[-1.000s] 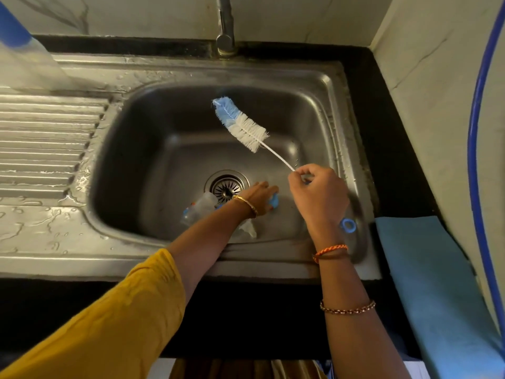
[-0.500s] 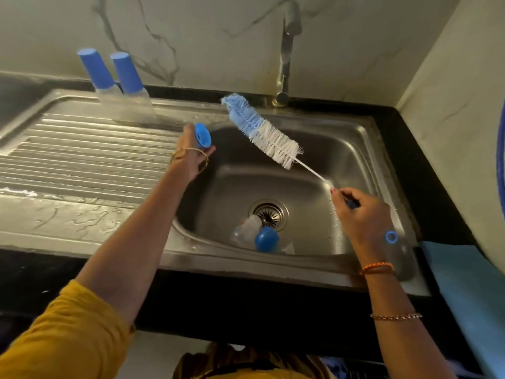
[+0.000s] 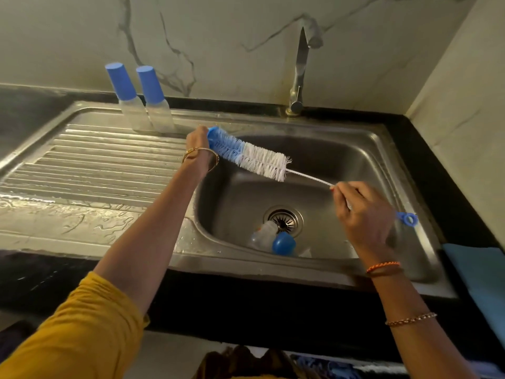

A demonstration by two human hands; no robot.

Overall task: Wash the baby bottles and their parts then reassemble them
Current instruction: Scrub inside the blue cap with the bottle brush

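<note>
Two assembled clear baby bottles (image 3: 128, 105) (image 3: 158, 108) with blue caps stand at the back of the steel drainboard (image 3: 90, 165). My left hand (image 3: 199, 143) reaches just right of them and holds a small blue bottle part (image 3: 212, 131) at its fingertips. My right hand (image 3: 363, 214) grips the wire handle of a blue-and-white bottle brush (image 3: 254, 158), which hangs over the sink basin (image 3: 355, 160) with its tip by my left hand. In the basin, a clear bottle (image 3: 263, 233) lies on its side beside a blue cap (image 3: 284, 243), close to the drain (image 3: 284, 218).
A steel faucet (image 3: 299, 69) rises behind the basin against the marble wall. A folded blue cloth (image 3: 478, 274) lies on the black counter to the right. Water pools on the drainboard's front edge. A wall closes in on the right.
My left hand lifted the small blue part out of the basin and carried it up to the back of the drainboard, beside the two bottles. The brush stayed in my right hand, raised slightly.
</note>
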